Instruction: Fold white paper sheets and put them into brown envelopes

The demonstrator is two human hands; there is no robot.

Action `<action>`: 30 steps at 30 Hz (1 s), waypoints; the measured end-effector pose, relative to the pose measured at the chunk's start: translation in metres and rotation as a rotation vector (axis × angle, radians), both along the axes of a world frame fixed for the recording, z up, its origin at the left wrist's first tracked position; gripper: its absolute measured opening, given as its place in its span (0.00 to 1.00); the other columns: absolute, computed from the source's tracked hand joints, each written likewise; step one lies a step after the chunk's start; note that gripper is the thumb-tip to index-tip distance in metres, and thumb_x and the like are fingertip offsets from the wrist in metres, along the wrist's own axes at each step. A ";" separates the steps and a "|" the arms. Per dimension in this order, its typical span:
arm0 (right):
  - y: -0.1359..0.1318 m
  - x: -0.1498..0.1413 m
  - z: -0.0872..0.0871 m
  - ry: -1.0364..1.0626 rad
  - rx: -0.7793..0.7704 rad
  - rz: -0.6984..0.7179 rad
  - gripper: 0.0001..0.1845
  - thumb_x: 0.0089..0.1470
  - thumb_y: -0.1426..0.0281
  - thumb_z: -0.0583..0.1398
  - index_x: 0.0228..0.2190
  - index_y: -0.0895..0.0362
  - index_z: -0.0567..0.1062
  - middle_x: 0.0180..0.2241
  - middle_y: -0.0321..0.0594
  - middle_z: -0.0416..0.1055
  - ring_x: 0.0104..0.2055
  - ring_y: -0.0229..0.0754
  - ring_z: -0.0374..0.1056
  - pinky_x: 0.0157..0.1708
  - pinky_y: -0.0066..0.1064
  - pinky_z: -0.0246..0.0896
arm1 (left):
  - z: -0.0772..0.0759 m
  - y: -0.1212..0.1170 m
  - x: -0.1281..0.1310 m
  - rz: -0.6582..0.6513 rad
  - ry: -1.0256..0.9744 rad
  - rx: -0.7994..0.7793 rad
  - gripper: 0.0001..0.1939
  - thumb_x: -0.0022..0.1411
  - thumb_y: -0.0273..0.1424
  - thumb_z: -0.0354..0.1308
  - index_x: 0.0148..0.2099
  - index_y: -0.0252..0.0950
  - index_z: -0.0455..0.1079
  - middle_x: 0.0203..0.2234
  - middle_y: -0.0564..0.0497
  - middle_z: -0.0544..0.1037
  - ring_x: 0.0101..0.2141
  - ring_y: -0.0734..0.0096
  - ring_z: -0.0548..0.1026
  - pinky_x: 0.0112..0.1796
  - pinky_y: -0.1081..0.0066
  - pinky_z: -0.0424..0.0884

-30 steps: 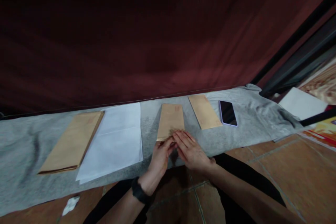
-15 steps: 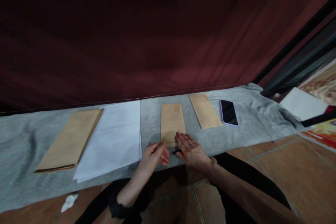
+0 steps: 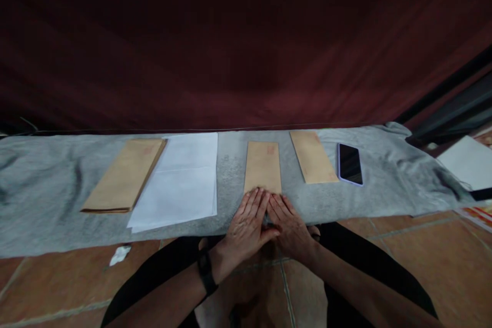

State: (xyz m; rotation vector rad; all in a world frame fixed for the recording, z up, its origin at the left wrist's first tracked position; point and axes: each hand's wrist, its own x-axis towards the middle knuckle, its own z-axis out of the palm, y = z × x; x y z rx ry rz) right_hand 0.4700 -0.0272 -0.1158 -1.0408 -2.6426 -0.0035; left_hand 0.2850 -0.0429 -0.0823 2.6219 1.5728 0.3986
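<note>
A brown paper envelope with small red print lies in front of me on a grey cloth. My left hand rests flat across its near end, fingers stretched out. Beside it, my right hand also presses flat on that near end, the fingertips of both hands almost meeting. Neither hand grips anything, and the envelope's near edge is hidden under them. To the right lies a second brown envelope, set at a slant. Left of my hands are white paper sheets and a stack of brown envelopes.
A phone with a purple case lies right of the second envelope. Behind the cloth hangs a dark red curtain. A scrap of white tissue is on the tiled floor, and a white sheet shows at far right.
My left hand has moved up and right from beside the envelope onto its near end and flattened out. The right hand stays on the envelope. The view has shifted slightly.
</note>
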 end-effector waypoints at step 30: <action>-0.006 0.008 0.020 0.034 -0.039 -0.119 0.40 0.69 0.61 0.50 0.71 0.66 0.41 0.70 0.59 0.49 0.70 0.59 0.51 0.66 0.55 0.53 | 0.002 -0.004 -0.013 0.237 0.141 -0.015 0.54 0.62 0.61 0.51 0.69 0.17 0.54 0.68 0.26 0.55 0.69 0.43 0.52 0.67 0.50 0.52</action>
